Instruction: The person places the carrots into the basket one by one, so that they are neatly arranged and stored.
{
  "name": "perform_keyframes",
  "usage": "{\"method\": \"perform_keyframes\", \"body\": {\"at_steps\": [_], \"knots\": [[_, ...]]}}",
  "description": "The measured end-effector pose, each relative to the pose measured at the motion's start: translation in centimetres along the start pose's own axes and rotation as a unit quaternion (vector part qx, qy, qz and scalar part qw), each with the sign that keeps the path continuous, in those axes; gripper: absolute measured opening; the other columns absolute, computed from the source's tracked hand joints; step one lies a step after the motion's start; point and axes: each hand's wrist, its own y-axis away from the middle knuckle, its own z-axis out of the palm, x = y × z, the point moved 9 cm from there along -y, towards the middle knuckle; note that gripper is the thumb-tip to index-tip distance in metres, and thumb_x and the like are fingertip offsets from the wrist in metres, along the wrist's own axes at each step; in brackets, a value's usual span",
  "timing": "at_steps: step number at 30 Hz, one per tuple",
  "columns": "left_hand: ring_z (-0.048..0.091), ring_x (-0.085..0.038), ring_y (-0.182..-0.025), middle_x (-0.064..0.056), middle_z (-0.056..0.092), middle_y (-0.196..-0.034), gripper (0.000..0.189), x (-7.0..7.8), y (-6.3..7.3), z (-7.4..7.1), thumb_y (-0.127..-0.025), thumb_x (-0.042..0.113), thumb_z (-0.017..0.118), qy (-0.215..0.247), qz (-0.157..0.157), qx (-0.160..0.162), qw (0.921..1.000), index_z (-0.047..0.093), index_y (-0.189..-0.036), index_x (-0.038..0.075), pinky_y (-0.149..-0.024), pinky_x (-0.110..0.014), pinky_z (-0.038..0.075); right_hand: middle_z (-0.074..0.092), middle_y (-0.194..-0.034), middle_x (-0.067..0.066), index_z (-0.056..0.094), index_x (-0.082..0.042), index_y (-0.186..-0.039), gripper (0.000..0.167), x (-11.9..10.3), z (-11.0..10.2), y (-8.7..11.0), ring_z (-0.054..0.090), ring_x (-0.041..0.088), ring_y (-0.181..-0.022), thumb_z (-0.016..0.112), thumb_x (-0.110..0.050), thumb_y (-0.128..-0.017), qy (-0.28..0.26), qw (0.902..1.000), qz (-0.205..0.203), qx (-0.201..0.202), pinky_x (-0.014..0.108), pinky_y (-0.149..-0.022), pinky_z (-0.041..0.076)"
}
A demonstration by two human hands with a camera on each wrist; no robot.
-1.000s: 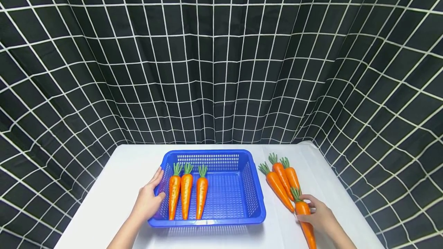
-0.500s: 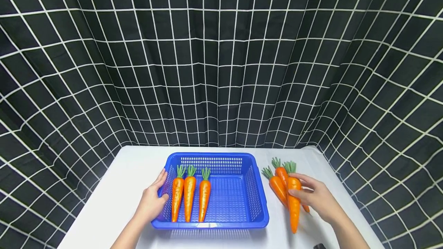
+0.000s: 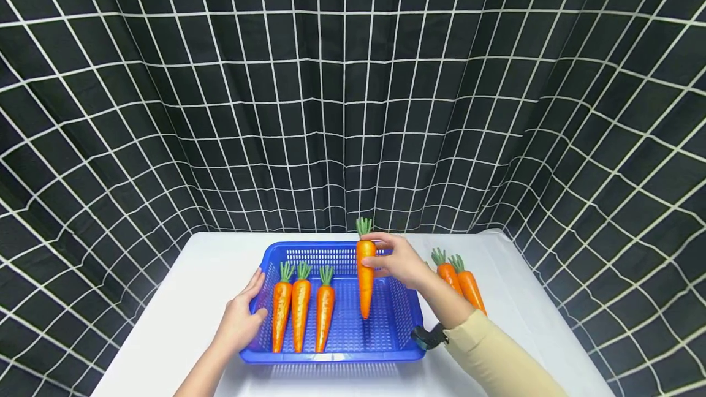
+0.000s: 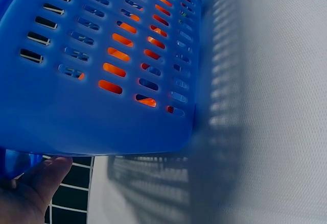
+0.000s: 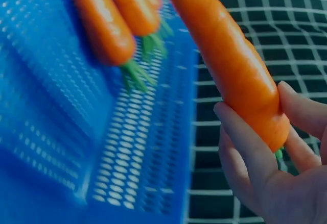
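Carrots (orange, grn tops), blue basket, 2 hands; wht table.
L hand (image 3: 239, 323), lower L-ctr of frame: at basket's L rim, thumb over edge, fingers extended; gripping or just resting, can't tell. Basket (image 3: 331, 358), lower ctr, slotted walls. Row of 3 carrots (image 3: 301, 311) in its L half, tops toward frame top; rightmost slightly apart. Held carrot (image 3: 365, 287), R of ctr: over basket's R half, near vert., tip down. R hand (image 3: 402, 262): pinching it nr top end, thumb vs. fingers. Black wrist device (image 3: 429, 337) & beige sleeve (image 3: 491, 354), lower R. Loose carrots (image 3: 471, 293) on table (image 3: 529, 299), R side: 2 clearly visible, partly behind R arm.
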Motion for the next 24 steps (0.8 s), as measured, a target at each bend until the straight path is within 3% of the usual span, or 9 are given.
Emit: {"method": "perform_keyframes", "body": {"at_steps": [4, 9, 13, 17, 24], "knots": [[0.034, -0.041, -0.146, -0.007, 0.031, -0.164, 0.076, -0.1, 0.2, -0.2, -0.08, -0.003, 0.065, -0.002, -0.001, 0.003, 1.0, 0.041, -0.151, 0.001, -0.119, -0.06, 0.028, 0.061, -0.114, 0.026, 0.06, -0.003, -0.134, 0.049, 1.9, 3.3, -2.0, 0.073, 0.029, -0.087, 0.075, -0.002, -0.087, -0.003, 0.9978, 0.05, -0.044, 0.055, -0.073, 0.063], [0.033, -0.04, -0.147, -0.006, 0.031, -0.164, 0.075, 0.0, 0.1, -0.2, -0.081, -0.003, 0.064, -0.002, -0.002, 0.0, 1.0, 0.041, -0.152, 0.001, -0.12, -0.059, 0.028, 0.063, -0.101, 0.02, 0.055, 0.002, -0.132, 0.049, 4.1, 6.4, -2.6, 0.071, 0.028, -0.078, 0.073, 0.002, -0.087, 0.039, 0.9891, 0.1, -0.101, 0.056, -0.07, 0.062], [0.033, -0.04, -0.147, -0.006, 0.031, -0.165, 0.075, 0.0, 0.0, -0.1, -0.081, -0.003, 0.065, 0.001, -0.003, -0.001, 1.0, 0.04, -0.152, 0.002, -0.12, -0.059, 0.028, 0.062, -0.1, 0.019, 0.057, 0.001, -0.128, 0.044, 6.1, 7.9, -2.7, 0.071, 0.03, -0.076, 0.072, 0.003, -0.087, 0.077, 0.9806, 0.133, -0.122, 0.056, -0.07, 0.063], [0.034, -0.04, -0.146, -0.006, 0.031, -0.164, 0.075, -0.1, 0.1, -0.1, -0.081, -0.002, 0.065, 0.0, -0.001, 0.001, 1.0, 0.041, -0.152, 0.002, -0.119, -0.059, 0.028, 0.062, -0.103, 0.02, 0.056, 0.003, -0.133, 0.046, 7.6, 9.3, -2.5, 0.071, 0.033, -0.083, 0.065, 0.009, -0.088, 0.07, 0.9737, 0.153, -0.154, 0.058, -0.075, 0.062], [0.033, -0.04, -0.146, -0.005, 0.031, -0.164, 0.076, -0.1, 0.0, -0.1, -0.08, -0.002, 0.066, 0.0, -0.002, 0.002, 1.0, 0.041, -0.152, 0.002, -0.119, -0.058, 0.028, 0.062, -0.101, 0.021, 0.053, 0.0, -0.141, 0.058, 7.6, 9.2, -2.6, 0.07, 0.036, -0.087, 0.057, 0.017, -0.086, 0.059, 0.9715, 0.155, -0.169, 0.06, -0.074, 0.061]]}}
